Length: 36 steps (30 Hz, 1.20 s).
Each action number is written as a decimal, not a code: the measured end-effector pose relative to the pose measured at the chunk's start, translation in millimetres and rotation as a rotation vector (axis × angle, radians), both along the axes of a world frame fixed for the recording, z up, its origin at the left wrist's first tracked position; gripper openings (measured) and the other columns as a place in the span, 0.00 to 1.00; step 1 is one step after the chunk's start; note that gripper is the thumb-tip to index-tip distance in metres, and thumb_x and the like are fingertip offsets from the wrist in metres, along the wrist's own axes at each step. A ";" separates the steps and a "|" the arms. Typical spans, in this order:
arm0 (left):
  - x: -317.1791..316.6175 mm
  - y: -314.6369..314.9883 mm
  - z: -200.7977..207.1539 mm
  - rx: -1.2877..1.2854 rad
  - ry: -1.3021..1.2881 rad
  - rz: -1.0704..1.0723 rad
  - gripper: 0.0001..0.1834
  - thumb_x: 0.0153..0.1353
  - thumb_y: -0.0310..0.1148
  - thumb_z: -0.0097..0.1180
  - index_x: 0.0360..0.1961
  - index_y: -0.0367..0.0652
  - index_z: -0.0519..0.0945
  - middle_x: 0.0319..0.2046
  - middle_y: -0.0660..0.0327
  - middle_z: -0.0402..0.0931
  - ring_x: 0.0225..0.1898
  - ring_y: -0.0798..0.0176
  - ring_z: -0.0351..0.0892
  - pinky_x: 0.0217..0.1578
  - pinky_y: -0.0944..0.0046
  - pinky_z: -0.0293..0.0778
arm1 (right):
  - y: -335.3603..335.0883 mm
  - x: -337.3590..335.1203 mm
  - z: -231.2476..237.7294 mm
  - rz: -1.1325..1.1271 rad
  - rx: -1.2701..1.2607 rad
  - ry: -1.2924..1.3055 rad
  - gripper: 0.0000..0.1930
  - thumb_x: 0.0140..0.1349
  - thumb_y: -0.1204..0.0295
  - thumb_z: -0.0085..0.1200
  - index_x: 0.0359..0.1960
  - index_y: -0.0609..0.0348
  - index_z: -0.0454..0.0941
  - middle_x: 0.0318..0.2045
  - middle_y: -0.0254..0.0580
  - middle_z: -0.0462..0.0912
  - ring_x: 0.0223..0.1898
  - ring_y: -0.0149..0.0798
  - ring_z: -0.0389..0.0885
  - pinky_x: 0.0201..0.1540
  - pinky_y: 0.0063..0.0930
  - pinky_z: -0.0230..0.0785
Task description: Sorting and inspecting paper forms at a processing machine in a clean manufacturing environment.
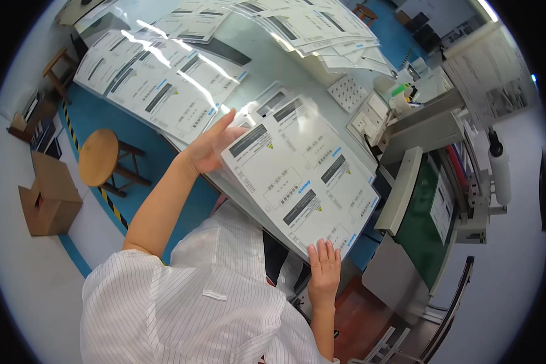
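Note:
A white printed plastic sheet [303,182], with repeated dark bars and small yellow triangles, lies tilted in front of me on top of other sheets. At its upper left edge is my left hand [209,148], its thumb raised and apart; the other fingers are partly hidden against the sheet's edge. My right hand [325,273] rests at the sheet's near right corner, with its fingers stretched out flat on the surface. The underside of that corner cannot be seen.
Similar sheets [158,91] cover the table's left side, and a stack of sheets [309,27] sits at the back. On the right stands a machine with a green bed [415,224]. A wooden stool [100,158] and a cardboard box [50,197] are on the left floor.

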<state>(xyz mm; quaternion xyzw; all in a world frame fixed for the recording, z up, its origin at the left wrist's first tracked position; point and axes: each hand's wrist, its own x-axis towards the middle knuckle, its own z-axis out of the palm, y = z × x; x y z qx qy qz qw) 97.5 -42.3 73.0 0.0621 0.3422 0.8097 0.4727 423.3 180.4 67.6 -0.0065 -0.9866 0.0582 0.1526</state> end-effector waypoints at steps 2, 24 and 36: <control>-5.1 -11.0 -7.5 -0.211 0.180 0.055 0.22 0.65 0.41 0.54 0.53 0.35 0.76 0.45 0.54 0.78 0.43 0.65 0.78 0.44 0.66 0.75 | 3.9 -8.3 2.0 0.021 0.008 -0.001 0.22 0.58 0.84 0.46 0.54 0.54 0.76 0.57 0.50 0.75 0.60 0.53 0.71 0.62 0.52 0.60; -10.3 -23.7 -31.9 -1.011 1.183 0.392 0.20 0.54 0.29 0.61 0.48 0.37 0.78 0.35 0.65 0.72 0.29 0.73 0.65 0.34 0.73 0.68 | 3.0 -21.4 -14.5 -0.325 -0.290 -0.013 0.33 0.57 0.66 0.62 0.64 0.59 0.65 0.67 0.56 0.60 0.69 0.55 0.56 0.68 0.42 0.50; 15.1 -4.0 -53.0 -0.860 1.203 0.892 0.16 0.71 0.37 0.42 0.48 0.38 0.77 0.45 0.57 0.72 0.47 0.65 0.69 0.53 0.66 0.63 | -8.3 -8.4 -28.6 -0.617 -0.665 0.066 0.41 0.55 0.62 0.65 0.67 0.64 0.57 0.61 0.59 0.68 0.62 0.50 0.68 0.62 0.36 0.60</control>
